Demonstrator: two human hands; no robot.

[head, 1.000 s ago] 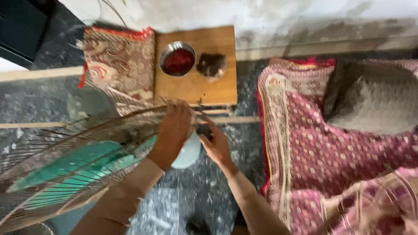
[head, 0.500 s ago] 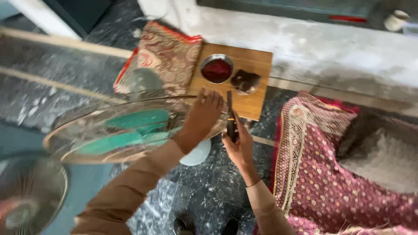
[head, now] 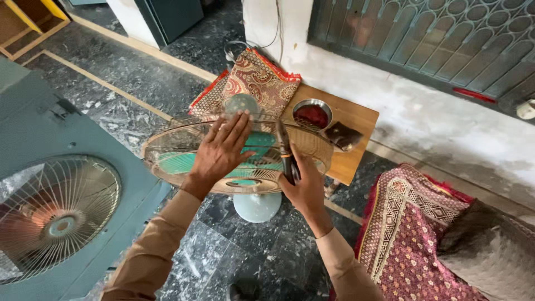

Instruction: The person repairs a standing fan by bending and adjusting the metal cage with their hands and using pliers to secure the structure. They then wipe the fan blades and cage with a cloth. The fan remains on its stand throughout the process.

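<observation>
Down in the head view, a round wire fan guard (head: 184,146) with teal blades (head: 184,163) behind it lies face-up at the middle of the frame, over a pale round base (head: 257,206) that stands on the floor. The left hand (head: 223,149) lies flat on top of the guard, its fingers (head: 237,125) spread wide and pressed to the wires — holding nothing, only resting there. The right hand (head: 304,187) is just beside it at the guard's near rim, fingers curled tight around the dark handle of a screwdriver (head: 285,153) whose shaft points up across the wires toward the far rim.

Beyond the guard stands a low wooden counter (head: 356,120) against a whitewashed wall (head: 423,120). On it sit a small steel bowl (head: 312,114) with something dark red inside and, to its right, a dark brown lump (head: 341,135) that I cannot identify. A red patterned cushion (head: 253,81) lies at the counter's left end, partly behind the guard.

The floor (head: 128,83) is dark marbled stone with pale strips running across it. At the left, a teal metal housing (head: 39,139) holds a second, round wire grille (head: 56,220). At the lower right, a maroon patterned cloth (head: 412,239) lies spread on the floor, with a grey woven cloth (head: 493,251) over its far corner — both well apart from the hands.
</observation>
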